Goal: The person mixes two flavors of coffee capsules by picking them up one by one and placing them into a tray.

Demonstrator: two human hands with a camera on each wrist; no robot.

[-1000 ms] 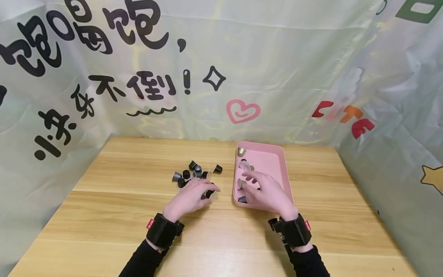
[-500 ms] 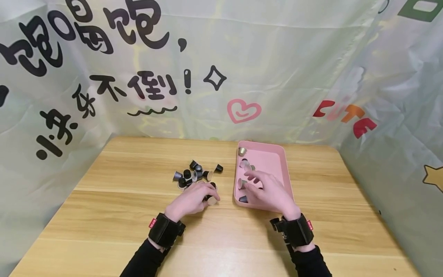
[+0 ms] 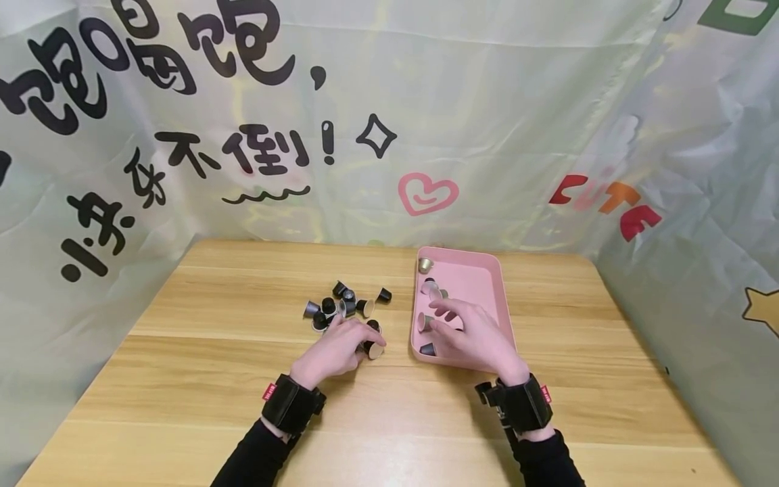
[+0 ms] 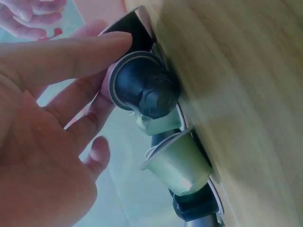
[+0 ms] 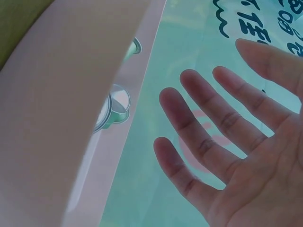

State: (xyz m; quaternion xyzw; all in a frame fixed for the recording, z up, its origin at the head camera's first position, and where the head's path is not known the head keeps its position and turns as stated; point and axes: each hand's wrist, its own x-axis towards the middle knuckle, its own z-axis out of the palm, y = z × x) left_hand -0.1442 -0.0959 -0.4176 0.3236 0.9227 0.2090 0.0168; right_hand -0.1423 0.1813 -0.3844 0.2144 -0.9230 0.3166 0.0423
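Note:
My left hand (image 3: 339,350) is at the near side of a pile of coffee capsules. In the left wrist view its thumb and fingers pinch a black coffee capsule (image 4: 138,32); a second dark capsule (image 4: 147,87) sits right at the fingers. A pale green capsule (image 4: 180,165) lies close by on the table. Over the pink tray (image 3: 507,318) hovers my right hand (image 3: 477,338), its fingers spread and holding nothing. Beneath its fingertips in the head view, a greenish capsule (image 3: 424,322) lies on its side in the tray.
Several dark capsules (image 3: 328,306) lie heaped beyond the left hand, with one black capsule (image 3: 384,295) apart to their right. The tray also holds a gold capsule (image 3: 425,265) at its far corner and a dark one (image 3: 429,350) near the front. A printed cloth (image 3: 487,135) hangs behind the table.
The left hand has dipped slightly toward the near capsules, and its fingers have closed on one; that beige-lidded capsule has turned a little. The right hand has barely moved.

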